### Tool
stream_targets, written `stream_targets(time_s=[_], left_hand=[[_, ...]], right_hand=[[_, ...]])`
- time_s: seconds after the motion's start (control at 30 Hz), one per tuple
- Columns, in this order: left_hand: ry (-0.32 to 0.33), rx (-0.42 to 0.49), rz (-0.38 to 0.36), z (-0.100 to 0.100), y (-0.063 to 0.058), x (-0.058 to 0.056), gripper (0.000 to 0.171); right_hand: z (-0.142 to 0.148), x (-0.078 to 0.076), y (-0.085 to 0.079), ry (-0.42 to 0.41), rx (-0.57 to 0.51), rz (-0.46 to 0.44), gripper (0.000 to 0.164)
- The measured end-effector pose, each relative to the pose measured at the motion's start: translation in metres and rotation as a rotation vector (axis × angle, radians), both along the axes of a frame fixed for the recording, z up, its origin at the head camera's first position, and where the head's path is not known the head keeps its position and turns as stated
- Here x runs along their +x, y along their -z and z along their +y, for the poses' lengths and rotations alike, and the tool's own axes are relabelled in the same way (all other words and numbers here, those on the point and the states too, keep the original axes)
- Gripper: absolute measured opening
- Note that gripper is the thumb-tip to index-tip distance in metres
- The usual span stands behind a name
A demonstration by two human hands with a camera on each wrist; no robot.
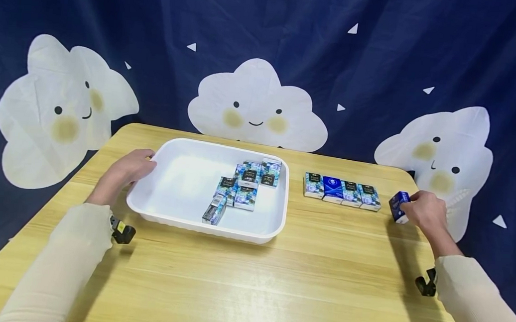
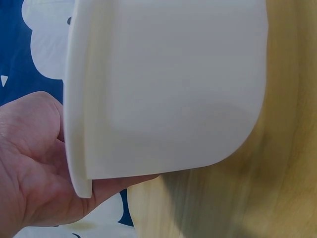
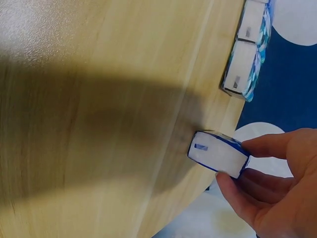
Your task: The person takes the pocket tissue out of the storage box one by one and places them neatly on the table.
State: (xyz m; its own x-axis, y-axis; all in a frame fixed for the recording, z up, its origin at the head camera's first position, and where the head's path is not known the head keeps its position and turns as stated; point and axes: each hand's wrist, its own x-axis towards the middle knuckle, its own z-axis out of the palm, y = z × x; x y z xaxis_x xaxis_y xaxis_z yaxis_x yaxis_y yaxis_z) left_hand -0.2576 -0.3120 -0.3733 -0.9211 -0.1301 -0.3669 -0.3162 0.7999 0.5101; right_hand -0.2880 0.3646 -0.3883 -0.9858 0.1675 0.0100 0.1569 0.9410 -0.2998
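Observation:
My left hand (image 1: 133, 166) holds the left end of a white plastic tray (image 1: 166, 194). In the left wrist view, its fingers reach under the tray's rim (image 2: 77, 124). Several small box-shaped packs with blue-green floral prints lie in the tray's right half, including an upper pack (image 1: 250, 174) and a tilted pack (image 1: 214, 210) nearer the front. At the table's right side, my right hand (image 1: 426, 211) pinches a small dark blue pack (image 1: 398, 207) between thumb and fingers. The right wrist view shows the white end of this blue pack (image 3: 218, 151).
Between the tray and my right hand stands a row of packs: a floral pack (image 1: 313, 185), a blue pack (image 1: 333, 189) and two more floral ones. They sit on a wooden table (image 1: 249, 285). Behind hangs a dark blue curtain (image 1: 250, 21) with cloud faces.

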Motion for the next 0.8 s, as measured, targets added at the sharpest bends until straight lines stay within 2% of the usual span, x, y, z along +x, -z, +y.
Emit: stream_targets(time_s=[0.17, 0.4, 0.67, 0.8], left_hand=[[0.006, -0.006, -0.010, 0.000, -0.001, 0.000, 0.059], [0.006, -0.005, -0.012, 0.001, -0.003, 0.000, 0.059], [0.003, 0.008, -0.011, 0.001, -0.002, 0.000, 0.058], [-0.006, 0.011, -0.017, 0.001, -0.001, 0.000, 0.058]], right_hand=[[0.000, 0.002, -0.004, -0.038, 0.002, -0.001, 0.046], [0.006, 0.005, -0.011, -0.070, -0.010, -0.023, 0.055], [0.010, 0.004, -0.009, -0.059, -0.034, -0.067, 0.049], [0.005, 0.003, -0.006, -0.057, -0.045, -0.049, 0.043]])
